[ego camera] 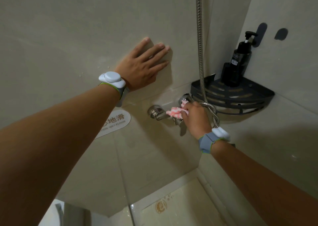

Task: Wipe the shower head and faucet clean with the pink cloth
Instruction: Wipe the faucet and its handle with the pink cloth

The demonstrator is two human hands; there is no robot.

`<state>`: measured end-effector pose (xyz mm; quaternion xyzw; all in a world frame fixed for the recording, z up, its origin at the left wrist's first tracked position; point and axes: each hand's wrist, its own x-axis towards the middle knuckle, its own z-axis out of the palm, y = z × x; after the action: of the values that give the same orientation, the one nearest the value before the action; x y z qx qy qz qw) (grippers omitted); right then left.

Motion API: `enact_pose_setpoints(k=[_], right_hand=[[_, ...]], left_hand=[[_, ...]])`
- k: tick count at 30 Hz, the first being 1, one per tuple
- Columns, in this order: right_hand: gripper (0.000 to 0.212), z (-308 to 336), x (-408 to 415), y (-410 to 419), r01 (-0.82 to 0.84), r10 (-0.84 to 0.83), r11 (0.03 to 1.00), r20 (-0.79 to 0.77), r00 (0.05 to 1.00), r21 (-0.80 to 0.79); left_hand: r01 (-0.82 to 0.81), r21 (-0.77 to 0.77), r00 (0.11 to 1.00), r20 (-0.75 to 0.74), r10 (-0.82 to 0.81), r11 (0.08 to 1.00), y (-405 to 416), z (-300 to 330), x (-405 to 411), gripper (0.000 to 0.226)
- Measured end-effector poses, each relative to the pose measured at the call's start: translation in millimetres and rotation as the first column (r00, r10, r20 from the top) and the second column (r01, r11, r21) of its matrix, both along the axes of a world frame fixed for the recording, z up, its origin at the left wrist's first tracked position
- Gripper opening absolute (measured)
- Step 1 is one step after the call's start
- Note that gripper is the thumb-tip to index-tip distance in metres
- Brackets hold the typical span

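Observation:
The chrome faucet [157,113] is mounted low on the beige tiled wall, its lever pointing down. My right hand [196,115] grips the pink-and-white cloth [175,113] and presses it against the faucet body between the two wall fittings. My left hand [146,64] lies flat on the wall above and to the left, fingers spread, holding nothing. The metal shower hose [200,36] runs up the wall and loops behind my right hand. The shower head is out of view.
A black corner shelf [240,98] holds a dark pump bottle [238,60] right of the faucet. Two dark hooks [261,33] sit on the right wall. A wet-floor sticker [117,122] is left of the faucet. Tiled floor with a stain [160,206] lies below.

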<state>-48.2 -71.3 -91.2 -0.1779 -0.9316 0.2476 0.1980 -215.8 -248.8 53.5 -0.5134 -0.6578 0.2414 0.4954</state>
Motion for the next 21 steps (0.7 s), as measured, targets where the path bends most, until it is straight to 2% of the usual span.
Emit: enact_pose_setpoints(k=[5, 9, 11, 14, 17, 19, 21], right_hand=[[0.015, -16.1, 21.9, -8.4, -0.021, 0.027, 0.999, -0.155, 0.988, 0.037], [0.013, -20.6, 25.5, -15.5, -0.171, 0.189, 0.977, -0.144, 0.971, 0.13], [0.014, -19.4, 23.4, -17.8, -0.197, 0.217, 0.966, -0.111, 0.97, 0.166], [0.019, -16.0, 14.3, -18.1, -0.03, 0.032, 0.999, -0.118, 0.992, 0.017], [0.028, -10.7, 1.8, -8.7, 0.179, -0.177, 0.978, 0.027, 0.984, -0.106], [0.026, -10.1, 2.4, -7.5, 0.165, -0.162, 0.983, 0.04, 0.986, -0.085], [0.019, -10.8, 9.1, -13.9, 0.042, -0.043, 0.998, -0.047, 0.998, -0.04]], left_hand=[[0.004, 0.005, 1.0, -0.028, -0.004, 1.0, 0.6, -0.5, -3.3, 0.049], [0.013, 0.009, 1.0, -0.021, -0.013, 1.0, 0.5, -0.5, -2.1, 0.049], [0.011, 0.006, 1.0, -0.019, -0.011, 1.0, 0.4, 0.2, -2.3, 0.049], [-0.006, -0.004, 1.0, -0.014, 0.006, 1.0, -1.7, -1.0, -1.9, 0.05], [-0.019, -0.014, 1.0, -0.024, 0.019, 1.0, -1.2, -0.9, 0.2, 0.05], [-0.029, -0.022, 0.999, -0.016, 0.029, 0.999, -0.1, -1.2, 1.1, 0.05], [-0.038, -0.027, 0.999, -0.009, 0.038, 0.999, -0.8, -0.4, 1.5, 0.05]])
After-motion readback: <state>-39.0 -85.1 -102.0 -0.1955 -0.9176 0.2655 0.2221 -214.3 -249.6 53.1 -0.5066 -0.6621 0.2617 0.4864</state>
